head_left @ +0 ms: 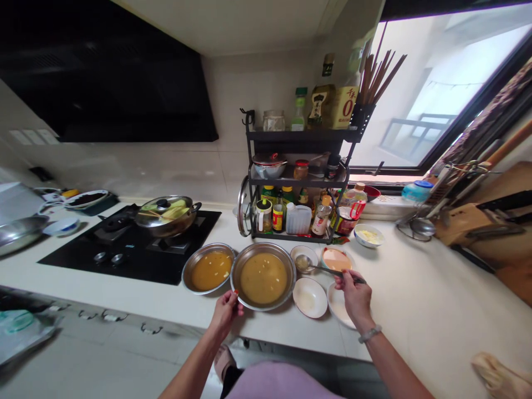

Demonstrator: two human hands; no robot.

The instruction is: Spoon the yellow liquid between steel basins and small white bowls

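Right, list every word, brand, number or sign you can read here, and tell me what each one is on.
"0": large and red, on the label of the big bottle on the top shelf.
"千禾": apparently, in red above that 0.
Too small or blurred to read: the finer print below the 0, the dark bottle's label, the mark on the black stove, and the labels on the lower-shelf bottles.
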